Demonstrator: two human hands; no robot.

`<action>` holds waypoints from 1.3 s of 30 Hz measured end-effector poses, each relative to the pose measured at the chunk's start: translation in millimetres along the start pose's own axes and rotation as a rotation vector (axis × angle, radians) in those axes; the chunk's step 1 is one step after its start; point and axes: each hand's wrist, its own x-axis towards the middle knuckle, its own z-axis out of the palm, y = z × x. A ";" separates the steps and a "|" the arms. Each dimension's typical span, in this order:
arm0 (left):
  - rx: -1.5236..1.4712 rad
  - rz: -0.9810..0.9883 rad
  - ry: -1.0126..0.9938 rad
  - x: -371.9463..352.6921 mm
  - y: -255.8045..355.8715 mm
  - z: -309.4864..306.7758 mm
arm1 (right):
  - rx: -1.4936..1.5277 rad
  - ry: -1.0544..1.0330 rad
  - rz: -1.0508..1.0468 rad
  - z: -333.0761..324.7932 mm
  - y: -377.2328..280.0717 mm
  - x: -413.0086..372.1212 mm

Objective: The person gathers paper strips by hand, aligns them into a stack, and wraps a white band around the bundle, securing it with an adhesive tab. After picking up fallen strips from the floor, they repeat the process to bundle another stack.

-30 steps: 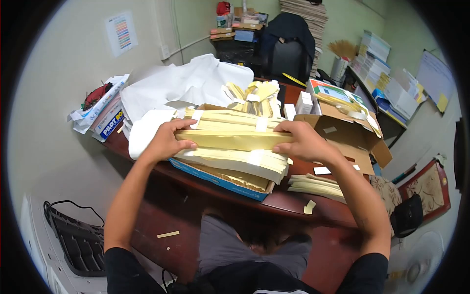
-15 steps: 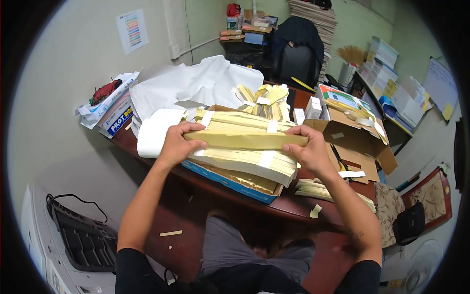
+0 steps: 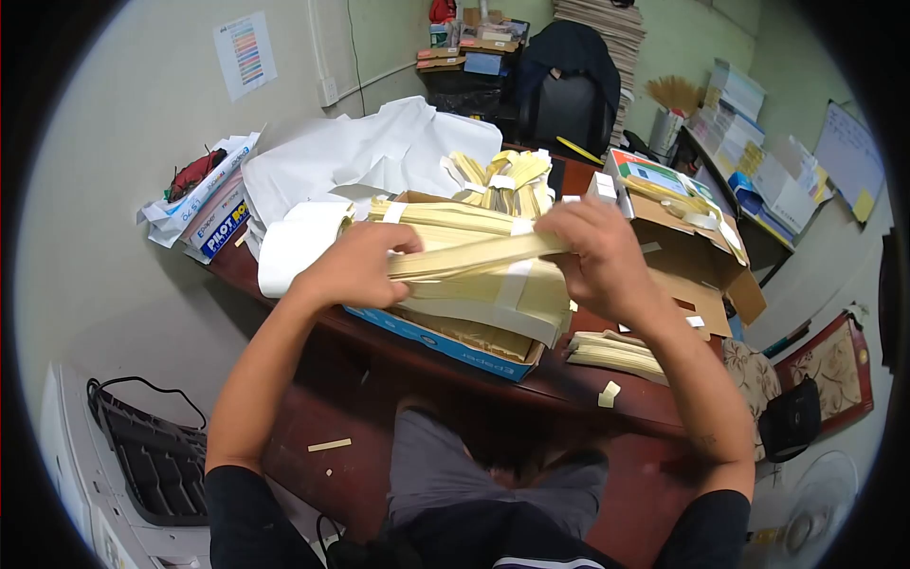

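A slim bundle of pale yellow paper strips (image 3: 474,257) is held level between my hands. My left hand (image 3: 355,267) is closed round its left end, thumb below and fingers above. The fingers of my right hand (image 3: 599,248) are curled at the other end, slightly blurred. Right beneath lie larger stacks of yellow strips (image 3: 455,217) with white paper bands (image 3: 513,284) across them. They rest on a blue cardboard box (image 3: 445,341). A roll of white paper (image 3: 301,248) stands beside my left hand.
Another strip stack (image 3: 616,355) lies by the table's front edge, near a paper scrap (image 3: 609,394). Behind are crumpled white sheets (image 3: 379,142) and banded bundles (image 3: 507,180). An open brown carton (image 3: 697,256) stands on the right. A printer (image 3: 85,474) is at lower left.
The right end of the bundle has risen, and its stacked edges now face me. My right hand has moved up, its fingers curled. The view has shifted slightly.
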 end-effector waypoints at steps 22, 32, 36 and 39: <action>-1.448 -0.452 0.129 -89.0 131.4 114.5 | 0.581 0.104 0.030 -20.0 -78.6 -61.1; -2.037 -0.234 0.094 -119.6 126.6 148.6 | 0.956 0.182 0.346 -7.4 -89.7 -116.1; -1.891 -0.275 0.139 -131.2 119.6 144.5 | 0.972 0.057 0.324 -20.6 -82.8 -114.4; -1.594 -0.300 0.171 -142.2 110.2 128.5 | 0.971 -0.318 0.363 -46.2 -79.7 -98.7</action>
